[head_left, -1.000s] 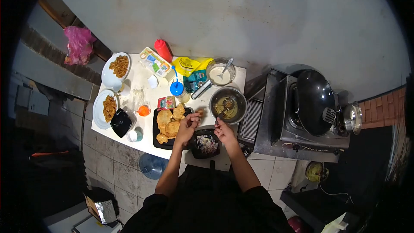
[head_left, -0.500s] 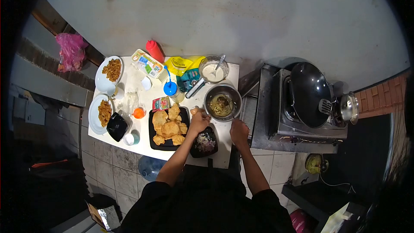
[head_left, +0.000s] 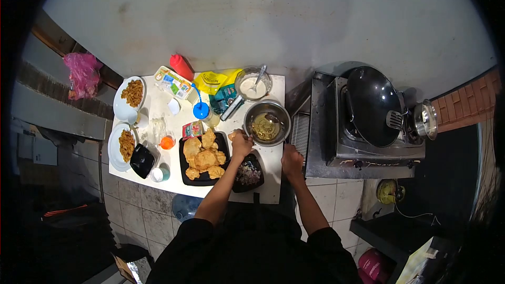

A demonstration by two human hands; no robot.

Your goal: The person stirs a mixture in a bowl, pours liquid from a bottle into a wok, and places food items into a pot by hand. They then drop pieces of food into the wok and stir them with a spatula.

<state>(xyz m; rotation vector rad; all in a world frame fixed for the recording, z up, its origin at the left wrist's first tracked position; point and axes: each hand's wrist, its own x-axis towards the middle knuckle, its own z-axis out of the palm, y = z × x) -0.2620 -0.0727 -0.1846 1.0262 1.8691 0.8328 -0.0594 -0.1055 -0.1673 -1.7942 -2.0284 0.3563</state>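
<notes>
My left hand point(head_left: 242, 144) is closed on a small piece of fried food point(head_left: 232, 135), just left of the steel bowl point(head_left: 284, 126), which holds a greenish-brown mix. A spoon point(head_left: 272, 119) lies in that bowl. My right hand point(head_left: 291, 158) rests at the table's right edge below the bowl, its fingers curled; whether it grips anything is too small to tell. A black tray of golden fritters point(head_left: 204, 158) lies left of my left hand. A small black bowl of chopped onion point(head_left: 248, 173) sits under my left wrist.
A glass bowl of white batter point(head_left: 252, 85), a yellow packet point(head_left: 213, 79), a red bottle point(head_left: 181, 66) and a blue-capped bottle point(head_left: 201, 110) stand at the table's back. Two white plates point(head_left: 123, 144) of fried food sit left. A black wok point(head_left: 371, 108) rests on the stove, right.
My left hand moved with the fried piece to the steel bowl's left rim. My right hand pulled back from the bowl to the table edge, and the spoon now lies in the bowl.
</notes>
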